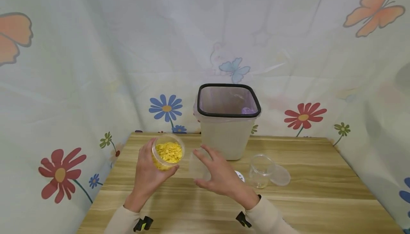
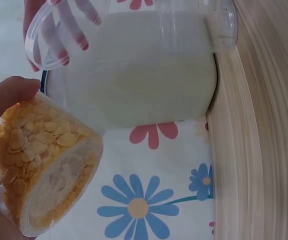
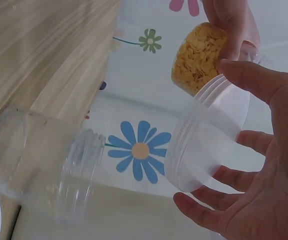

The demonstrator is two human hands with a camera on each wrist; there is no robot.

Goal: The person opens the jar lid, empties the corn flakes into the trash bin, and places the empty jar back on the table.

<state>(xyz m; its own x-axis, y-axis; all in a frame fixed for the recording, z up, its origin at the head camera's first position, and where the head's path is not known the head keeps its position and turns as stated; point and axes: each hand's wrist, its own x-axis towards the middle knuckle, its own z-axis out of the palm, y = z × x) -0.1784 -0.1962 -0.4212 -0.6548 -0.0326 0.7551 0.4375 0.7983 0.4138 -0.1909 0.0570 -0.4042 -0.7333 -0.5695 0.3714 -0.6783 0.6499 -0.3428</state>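
My left hand (image 1: 148, 168) grips a transparent plastic jar (image 1: 162, 165) part full of yellow corn flakes (image 1: 169, 152). The jar is uncovered and tilted, its mouth toward the head camera. My right hand (image 1: 221, 173) pinches a translucent lid (image 1: 199, 164) between thumb and fingertips, apart from the jar and to its right. In the right wrist view the ridged rim of the lid (image 3: 204, 135) shows, with the corn flakes jar (image 3: 199, 57) beyond it. The left wrist view shows flakes against the jar's wall (image 2: 49, 165).
A tall bin (image 1: 224, 138) with a black rim and purplish liner stands at the back. On the wooden table (image 1: 307, 212), right of my right hand, are a second transparent jar (image 1: 261, 173), another lid (image 1: 282, 176) and a round white printed disc (image 1: 240, 176), partly hidden.
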